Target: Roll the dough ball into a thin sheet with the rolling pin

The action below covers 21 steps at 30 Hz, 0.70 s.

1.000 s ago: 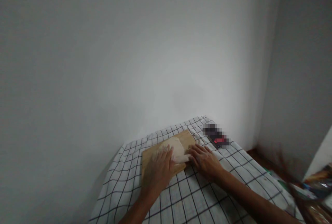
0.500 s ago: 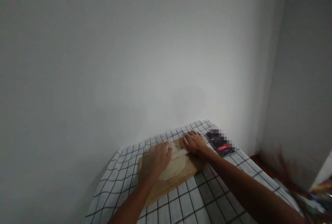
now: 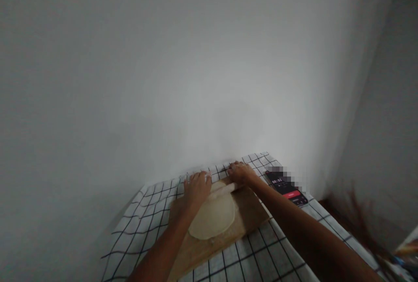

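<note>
A pale rolling pin lies across the far part of a flat, rounded sheet of dough. Over the pin's left end rests my left hand, its fingers curled forward and partly hidden behind the knuckles. My right hand presses on the other end in the same way, close to the far edge of the board. Both pin ends are covered by the hands. Beneath the dough is a wooden board, partly hidden by my left forearm.
The board sits on a white cloth with dark grid lines. Right of my right hand lies a phone showing a timer, partly blurred out. A white wall stands behind the table. Blurred items appear at the lower right.
Both hands and the rolling pin have moved away from me, toward the board's far edge. More of the dough's near part now shows. The camera view has tilted slightly.
</note>
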Tool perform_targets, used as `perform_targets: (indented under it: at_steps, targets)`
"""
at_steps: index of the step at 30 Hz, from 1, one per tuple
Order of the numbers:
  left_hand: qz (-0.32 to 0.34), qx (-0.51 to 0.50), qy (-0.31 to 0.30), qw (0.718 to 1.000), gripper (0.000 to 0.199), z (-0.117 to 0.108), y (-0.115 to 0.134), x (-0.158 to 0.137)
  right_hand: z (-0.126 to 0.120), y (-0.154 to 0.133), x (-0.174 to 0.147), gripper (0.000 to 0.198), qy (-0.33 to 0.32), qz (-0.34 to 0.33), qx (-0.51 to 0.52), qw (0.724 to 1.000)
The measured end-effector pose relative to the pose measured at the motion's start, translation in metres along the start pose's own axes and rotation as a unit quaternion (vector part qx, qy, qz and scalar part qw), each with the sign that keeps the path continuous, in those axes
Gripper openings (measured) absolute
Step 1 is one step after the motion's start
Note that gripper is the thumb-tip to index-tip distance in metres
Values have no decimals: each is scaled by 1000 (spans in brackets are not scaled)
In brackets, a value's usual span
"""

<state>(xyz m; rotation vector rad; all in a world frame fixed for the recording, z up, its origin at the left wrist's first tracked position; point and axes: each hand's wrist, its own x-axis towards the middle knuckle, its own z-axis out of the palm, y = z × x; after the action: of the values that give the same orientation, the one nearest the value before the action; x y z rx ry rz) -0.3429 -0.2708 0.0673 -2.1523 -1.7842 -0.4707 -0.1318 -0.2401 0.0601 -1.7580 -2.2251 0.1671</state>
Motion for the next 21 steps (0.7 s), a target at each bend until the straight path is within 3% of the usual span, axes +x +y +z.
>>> perform_targets:
  at_steps: [8,14,17,21]
  targets:
    - [72,1,40,997,41,5,4,-45,-8,-11,-86,41,55,2,-12,998]
    - [160,-20,51,986,47,-36,12,-108,-10,-26,-156,35,96,-36,2,995]
    - [154,-43,51,986,49,-52,19,-141,-6,-29,-185,30,112,-45,35,992]
    - [132,-83,44,987,47,-57,22,-177,-4,-35,-210,27,114,-24,24,993]
